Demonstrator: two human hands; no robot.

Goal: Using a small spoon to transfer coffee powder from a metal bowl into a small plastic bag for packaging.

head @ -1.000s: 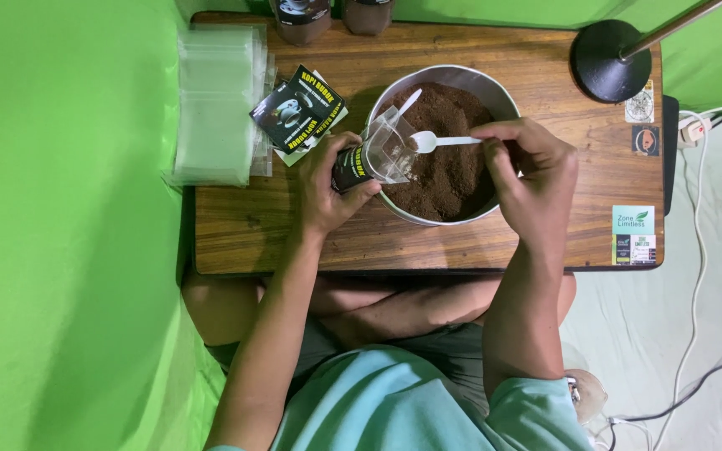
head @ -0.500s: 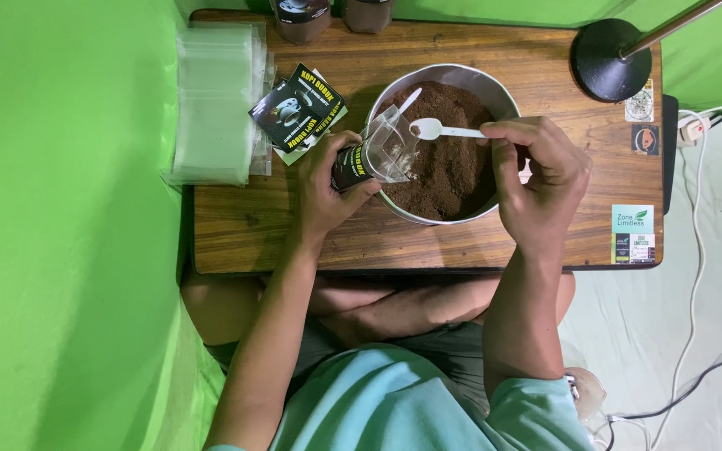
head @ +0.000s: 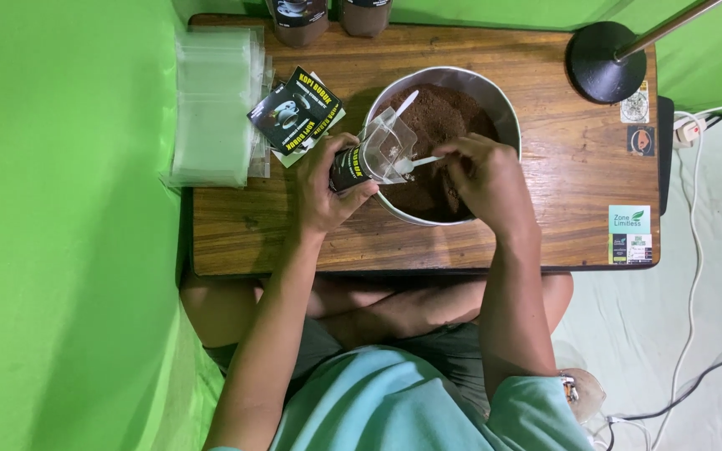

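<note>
Filling is under way: a clear plastic pouch with black label (head: 373, 157) is gripped open-mouthed by the left hand (head: 327, 194) while a white plastic spoon (head: 421, 162) is pinched by the right hand (head: 486, 177) over the round steel bowl of brown powder (head: 495, 100); a steady tip is called for.

Left hand (head: 327, 188) clenched, forearm extended; right hand (head: 486, 179) pinching, palm down

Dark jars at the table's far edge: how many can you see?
2. One dark jar sits left, the other jar just right of it; both are cropped by the frame, so more may be hidden.

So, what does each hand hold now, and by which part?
The left hand grips a clear pouch by its dark labelled lower end, mouth over the bowl. The right hand pinches a white spoon by its handle.
</note>
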